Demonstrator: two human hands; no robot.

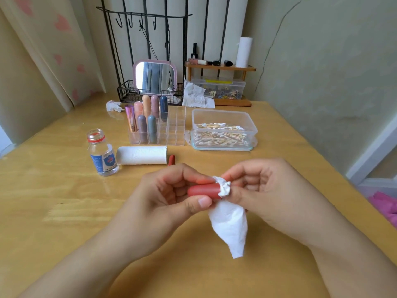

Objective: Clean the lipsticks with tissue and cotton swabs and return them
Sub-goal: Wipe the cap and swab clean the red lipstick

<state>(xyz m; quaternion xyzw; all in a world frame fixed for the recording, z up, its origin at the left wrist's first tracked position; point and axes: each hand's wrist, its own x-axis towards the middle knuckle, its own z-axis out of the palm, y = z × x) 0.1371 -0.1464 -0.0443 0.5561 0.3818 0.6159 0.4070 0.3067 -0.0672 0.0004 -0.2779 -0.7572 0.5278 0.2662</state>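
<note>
— Red plastic first: from the head view, our left hand (171, 190) pinches the red lipstick (204, 190) between thumb and curled fingers, holding it level above the table (64, 201).

— And our right hand (257, 190)?

— Its fingertips are pinched round the tissue (227, 224), bunched over the lipstick's right end; the rest of the sheet hangs loose below. We judge we are in the wiping step, working the open end.

— What does the next move call for?

— Probably turning the tube inside the tissue, keeping a light pinch so nothing smears. Then the red cap (171, 160), lying just beside the tissue roll (141, 155), goes back on (we take it for this tube's cap, though we cannot be sure), and the lipstick returns to the clear organiser (171, 130).

— Let us count.

— Seven lipsticks stand in the organiser, filling its left side, with the right compartments free; one more is in our hands. One open bottle (102, 153) stands left of the roll. One clear box of cotton swabs (223, 130) sits right of the organiser, too many swabs to count. Two used tissues lie further back: a crumpled wad (113, 105) and a larger sheet (195, 95). There is only this one view.
</note>
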